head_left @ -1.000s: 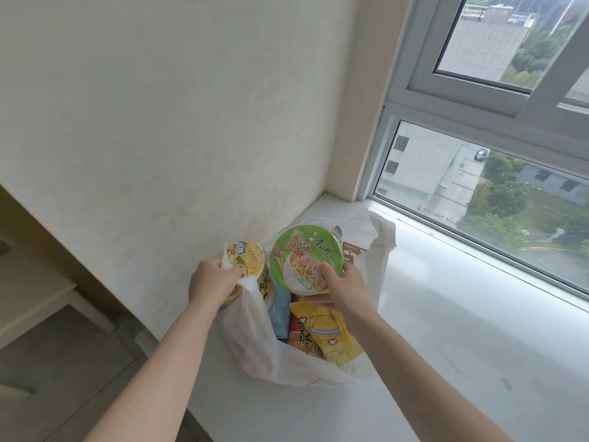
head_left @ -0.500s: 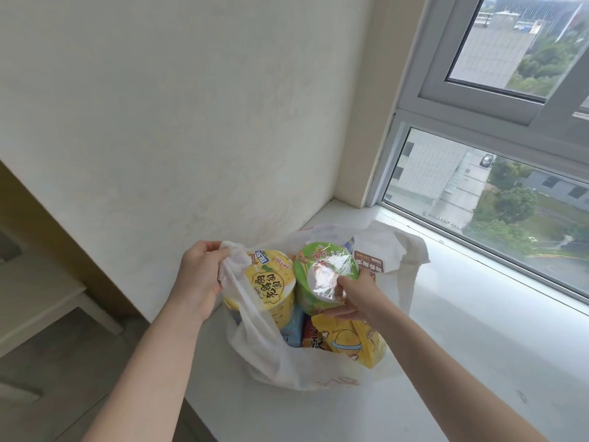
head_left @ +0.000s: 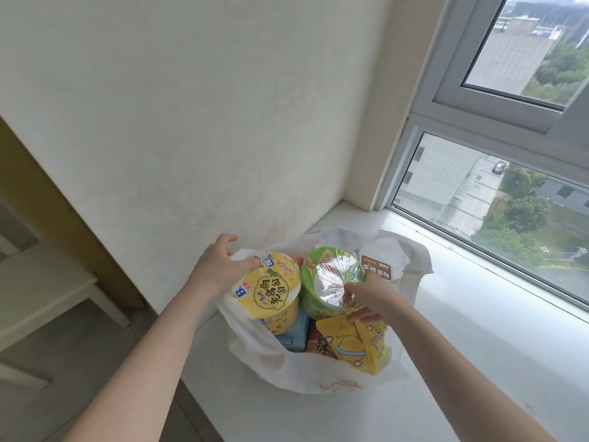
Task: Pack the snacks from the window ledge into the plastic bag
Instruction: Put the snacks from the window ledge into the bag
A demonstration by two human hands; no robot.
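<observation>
Head view: the white plastic bag (head_left: pixel 296 374) sits open on the pale window ledge (head_left: pixel 478 362), close to the wall corner. Inside, a yellow cup snack (head_left: pixel 269 290) stands at the left, touching a green noodle bowl (head_left: pixel 328 282) wrapped in shiny film beside it. In front of them lie a yellow popcorn packet (head_left: pixel 357 346), a red packet (head_left: pixel 318 344) and a light blue carton (head_left: pixel 291 338), partly hidden. A brown-labelled packet (head_left: pixel 377 269) shows behind the bowl.

The right hand (head_left: pixel 371 298) grips the near edge of the green noodle bowl, fingers curled onto its film top and thumb beneath. The left hand (head_left: pixel 220 266) pinches the bag's left rim against the yellow cup, its other fingers loosely spread above. The window (head_left: pixel 497 199) runs along the far side of the ledge.
</observation>
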